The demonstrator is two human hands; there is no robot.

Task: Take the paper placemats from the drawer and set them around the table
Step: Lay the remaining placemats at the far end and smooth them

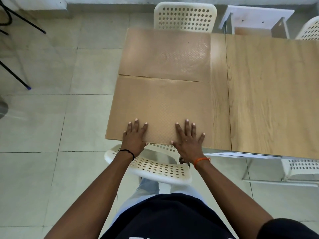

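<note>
— Brown paper: near placemat lies flat at the table end, far placemat just beyond it, edges meeting.
— Your hands?
— Left hand and right hand flat, fingers spread, pressing its near edge; gripping nothing.

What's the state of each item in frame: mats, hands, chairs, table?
near placemat: flat on the table, both hands on its near edge
far placemat: flat, meets the near one
left hand: open, palm down on the near placemat
right hand: open, fingers spread, palm down
table: right part bare
near chair: at near edge
far chair: at far edge
</note>
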